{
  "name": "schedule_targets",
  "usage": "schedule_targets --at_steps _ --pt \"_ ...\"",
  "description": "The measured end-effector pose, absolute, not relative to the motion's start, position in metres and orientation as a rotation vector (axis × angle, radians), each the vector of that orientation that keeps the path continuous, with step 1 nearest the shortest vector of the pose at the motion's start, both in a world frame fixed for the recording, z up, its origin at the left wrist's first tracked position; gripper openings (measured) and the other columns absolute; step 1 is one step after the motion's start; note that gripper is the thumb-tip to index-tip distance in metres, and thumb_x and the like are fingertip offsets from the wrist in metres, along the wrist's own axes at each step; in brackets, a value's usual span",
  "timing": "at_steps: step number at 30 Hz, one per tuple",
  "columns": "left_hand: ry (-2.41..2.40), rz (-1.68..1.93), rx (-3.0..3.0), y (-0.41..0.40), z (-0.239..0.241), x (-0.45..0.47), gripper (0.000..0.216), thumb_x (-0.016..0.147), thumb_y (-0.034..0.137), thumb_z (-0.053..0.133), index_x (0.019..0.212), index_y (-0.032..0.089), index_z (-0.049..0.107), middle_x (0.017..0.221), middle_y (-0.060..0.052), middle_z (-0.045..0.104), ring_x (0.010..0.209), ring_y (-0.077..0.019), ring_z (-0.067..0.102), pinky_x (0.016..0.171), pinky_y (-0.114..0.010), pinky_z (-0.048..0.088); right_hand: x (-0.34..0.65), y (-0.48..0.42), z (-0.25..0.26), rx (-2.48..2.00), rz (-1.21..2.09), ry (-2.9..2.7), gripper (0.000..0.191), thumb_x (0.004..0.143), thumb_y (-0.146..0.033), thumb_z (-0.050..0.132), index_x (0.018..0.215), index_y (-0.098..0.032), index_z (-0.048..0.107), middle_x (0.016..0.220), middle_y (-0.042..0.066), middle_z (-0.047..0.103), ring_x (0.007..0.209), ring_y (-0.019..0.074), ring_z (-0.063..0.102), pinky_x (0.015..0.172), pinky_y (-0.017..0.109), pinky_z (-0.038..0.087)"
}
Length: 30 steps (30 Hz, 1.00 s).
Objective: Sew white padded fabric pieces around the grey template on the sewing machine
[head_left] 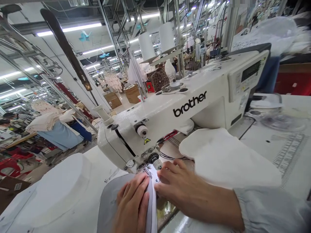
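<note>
A grey fabric piece (107, 200) with a rounded upper-left corner lay on the white tabletop (82, 217), its pale right border, marked by a thin dark line, running up to the presser foot (148, 172). The white sewing machine (155, 111), lettered "brother" in black, stood over its far end, brightly lit beneath the head.

Grey fabric (109, 200); white sewing machine (159, 110), black lettering (190, 104)
</note>
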State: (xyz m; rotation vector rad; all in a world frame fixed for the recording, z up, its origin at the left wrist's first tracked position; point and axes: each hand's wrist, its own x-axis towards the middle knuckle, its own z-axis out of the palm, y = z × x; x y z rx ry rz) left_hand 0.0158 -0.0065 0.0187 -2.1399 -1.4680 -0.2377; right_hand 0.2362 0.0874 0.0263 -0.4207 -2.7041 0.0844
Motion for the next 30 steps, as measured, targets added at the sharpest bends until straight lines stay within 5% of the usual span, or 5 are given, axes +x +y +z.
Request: schedule_targets --at_steps 30 --pt "-1.95 -0.252 -1.917 -0.01 -0.012 0.035 0.036 0.099 0.025 0.034 0.126 0.03 0.059 0.138 -0.002 0.061 0.124 -0.0237 0.06 0.086 -0.045 0.06 0.236 0.089 0.019 -0.432 0.162 -2.662 0.025 0.093 -0.008 0.052 0.113 -0.021 0.057 0.107 0.005 0.057 0.099 0.0241 0.044 0.083 0.039 0.03"
